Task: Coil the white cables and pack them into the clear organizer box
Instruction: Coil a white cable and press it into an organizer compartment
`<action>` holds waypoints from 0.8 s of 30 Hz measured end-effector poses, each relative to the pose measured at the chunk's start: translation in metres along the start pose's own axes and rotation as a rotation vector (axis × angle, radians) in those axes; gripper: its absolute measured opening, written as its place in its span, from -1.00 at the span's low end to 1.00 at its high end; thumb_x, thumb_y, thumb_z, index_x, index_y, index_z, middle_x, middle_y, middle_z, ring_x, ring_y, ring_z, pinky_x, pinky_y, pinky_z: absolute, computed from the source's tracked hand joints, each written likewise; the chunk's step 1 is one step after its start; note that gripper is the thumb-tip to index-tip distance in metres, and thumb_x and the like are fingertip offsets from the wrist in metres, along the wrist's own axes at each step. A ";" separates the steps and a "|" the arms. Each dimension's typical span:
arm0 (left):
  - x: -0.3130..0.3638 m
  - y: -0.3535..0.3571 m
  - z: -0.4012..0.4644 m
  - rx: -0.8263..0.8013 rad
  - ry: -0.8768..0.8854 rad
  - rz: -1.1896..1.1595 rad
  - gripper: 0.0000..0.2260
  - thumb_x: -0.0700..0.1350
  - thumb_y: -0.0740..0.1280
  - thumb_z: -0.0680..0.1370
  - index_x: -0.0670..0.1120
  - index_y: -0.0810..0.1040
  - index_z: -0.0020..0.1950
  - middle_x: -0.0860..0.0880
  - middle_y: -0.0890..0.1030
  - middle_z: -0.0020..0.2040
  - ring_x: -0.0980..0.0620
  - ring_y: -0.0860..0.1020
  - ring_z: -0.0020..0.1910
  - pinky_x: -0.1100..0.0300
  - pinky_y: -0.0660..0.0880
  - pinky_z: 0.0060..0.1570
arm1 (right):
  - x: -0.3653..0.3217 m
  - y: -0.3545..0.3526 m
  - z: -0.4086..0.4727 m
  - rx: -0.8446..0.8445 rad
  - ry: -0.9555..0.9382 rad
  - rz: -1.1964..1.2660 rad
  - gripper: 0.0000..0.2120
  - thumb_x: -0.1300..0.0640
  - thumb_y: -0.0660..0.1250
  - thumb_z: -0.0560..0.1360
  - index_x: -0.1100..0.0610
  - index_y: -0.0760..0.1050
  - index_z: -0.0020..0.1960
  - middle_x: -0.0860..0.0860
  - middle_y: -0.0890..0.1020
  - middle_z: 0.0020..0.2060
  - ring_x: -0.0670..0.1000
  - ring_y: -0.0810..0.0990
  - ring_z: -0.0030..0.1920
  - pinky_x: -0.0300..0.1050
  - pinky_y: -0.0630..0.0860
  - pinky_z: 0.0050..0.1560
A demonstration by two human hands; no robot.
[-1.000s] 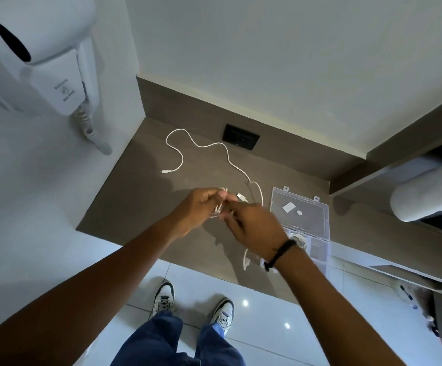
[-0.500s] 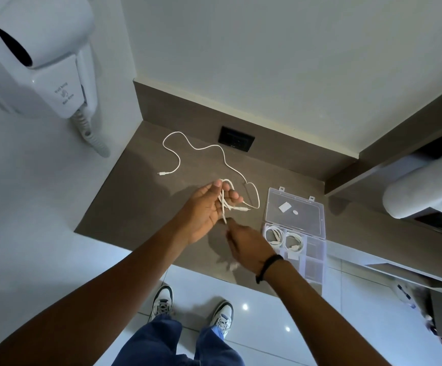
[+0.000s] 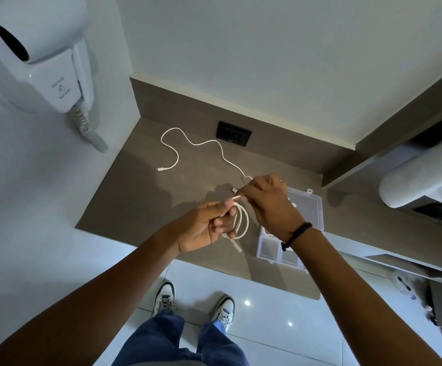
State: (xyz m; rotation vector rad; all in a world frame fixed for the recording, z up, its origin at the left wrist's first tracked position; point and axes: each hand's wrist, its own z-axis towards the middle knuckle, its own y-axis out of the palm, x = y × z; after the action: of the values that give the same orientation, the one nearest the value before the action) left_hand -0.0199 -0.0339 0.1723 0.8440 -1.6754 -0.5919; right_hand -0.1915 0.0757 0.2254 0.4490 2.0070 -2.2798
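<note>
My left hand (image 3: 204, 225) grips a white cable coil (image 3: 242, 220) of two or three loops above the brown counter (image 3: 135, 202). My right hand (image 3: 270, 204) pinches the same cable's strand just above the coil, with a plug end sticking out near its thumb. A loose tail hangs below the coil. A second white cable (image 3: 188, 143) lies uncoiled on the counter toward the back wall. The clear organizer box (image 3: 307, 215) sits open on the counter, partly hidden behind my right wrist.
A wall-mounted hair dryer (image 3: 37, 48) hangs at the left. A black wall socket (image 3: 233, 133) sits in the backsplash. A white rounded object (image 3: 423, 175) is at the right. The counter's front edge runs just below my hands; my shoes stand on the white tiled floor.
My right hand rose from below the coil to above it, bringing the strand around. The coil in my left hand now shows as round loops. The box's coiled cables are now hidden.
</note>
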 end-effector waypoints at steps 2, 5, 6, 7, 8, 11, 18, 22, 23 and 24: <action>-0.002 0.006 -0.003 -0.038 0.069 -0.070 -0.82 -0.01 0.34 0.66 -0.10 0.55 -0.04 0.02 0.39 -0.34 0.08 0.42 -0.36 0.09 0.57 -0.03 | -0.012 0.016 -0.011 0.066 0.104 0.317 -0.83 0.30 0.34 0.56 0.13 0.67 0.05 0.05 0.69 -0.09 0.07 0.61 -0.06 0.07 0.47 0.06; -0.009 0.008 0.000 0.039 0.087 -0.164 -0.77 -0.12 0.17 0.72 -0.11 0.54 -0.05 -0.01 0.46 -0.30 0.05 0.49 -0.30 0.08 0.59 -0.01 | -0.026 0.030 -0.021 0.038 0.476 1.086 -0.84 0.39 0.32 0.55 0.26 0.64 0.05 0.05 0.75 -0.18 -0.03 0.72 -0.18 -0.12 0.63 -0.13; -0.011 0.007 0.001 0.080 0.086 -0.171 -0.76 -0.13 0.16 0.72 -0.12 0.56 -0.06 -0.02 0.48 -0.30 0.04 0.51 -0.30 0.08 0.61 -0.02 | -0.027 0.034 -0.024 0.003 0.571 1.297 -0.86 0.36 0.28 0.58 0.33 0.60 0.08 0.08 0.75 -0.20 0.00 0.73 -0.21 -0.14 0.65 -0.18; -0.014 0.004 0.001 0.121 0.082 -0.158 -0.75 -0.13 0.17 0.72 -0.14 0.57 -0.05 -0.04 0.50 -0.29 0.04 0.54 -0.30 0.08 0.63 -0.03 | -0.026 0.037 -0.028 -0.016 0.641 1.409 -0.84 0.34 0.24 0.62 0.40 0.55 0.10 0.12 0.75 -0.21 0.04 0.73 -0.23 -0.15 0.65 -0.20; -0.016 0.002 0.002 0.159 0.075 -0.112 -0.75 -0.13 0.18 0.73 -0.18 0.59 -0.02 -0.05 0.52 -0.29 0.04 0.56 -0.29 0.07 0.65 -0.01 | -0.025 0.039 -0.030 -0.023 0.700 1.462 -0.81 0.31 0.20 0.64 0.44 0.50 0.10 0.14 0.74 -0.22 0.06 0.73 -0.25 -0.16 0.65 -0.22; -0.028 0.002 0.006 0.274 0.069 0.165 -0.74 -0.14 0.20 0.73 -0.24 0.63 0.04 -0.07 0.61 -0.25 0.01 0.62 -0.25 -0.05 0.65 0.12 | -0.024 0.046 -0.037 0.005 0.857 1.468 -0.81 0.28 0.18 0.66 0.40 0.51 0.06 0.19 0.68 -0.23 0.08 0.68 -0.27 -0.15 0.64 -0.26; -0.045 0.013 0.021 0.488 0.129 0.801 -0.78 -0.07 0.31 0.69 -0.05 0.76 0.02 0.03 0.76 -0.06 0.13 0.68 -0.07 0.17 0.56 0.09 | -0.024 0.062 -0.045 0.159 1.059 1.395 -0.84 0.29 0.19 0.65 0.30 0.55 0.04 0.23 0.63 -0.14 0.13 0.59 -0.20 -0.04 0.56 -0.13; -0.052 0.018 0.024 0.411 -0.002 0.396 -0.77 -0.17 0.25 0.71 -0.20 0.70 0.10 -0.18 0.69 0.05 -0.08 0.64 0.04 0.08 0.64 0.09 | -0.017 0.063 -0.054 0.165 1.147 1.529 -0.90 0.27 0.19 0.66 0.24 0.46 0.12 0.21 0.62 -0.16 0.11 0.59 -0.32 -0.08 0.60 -0.30; -0.053 0.021 0.027 0.406 -0.020 0.333 -0.76 -0.17 0.24 0.72 -0.23 0.69 0.11 -0.19 0.67 0.05 -0.09 0.63 0.02 0.15 0.66 0.02 | -0.014 0.065 -0.058 0.190 1.151 1.543 -0.90 0.26 0.18 0.66 0.23 0.44 0.14 0.21 0.63 -0.15 0.12 0.58 -0.31 -0.07 0.60 -0.28; -0.055 0.024 0.030 0.398 -0.039 0.287 -0.76 -0.17 0.24 0.72 -0.23 0.68 0.11 -0.19 0.67 0.05 -0.08 0.63 0.01 0.19 0.66 -0.03 | -0.011 0.066 -0.062 0.215 1.153 1.565 -0.88 0.25 0.17 0.67 0.23 0.43 0.16 0.22 0.63 -0.12 0.13 0.57 -0.29 -0.05 0.59 -0.24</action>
State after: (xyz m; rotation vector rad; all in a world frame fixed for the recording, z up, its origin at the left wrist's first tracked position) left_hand -0.0471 0.0229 0.1489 0.8507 -1.9405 -0.0764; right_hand -0.1538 0.1255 0.1584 2.4903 0.6157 -1.0716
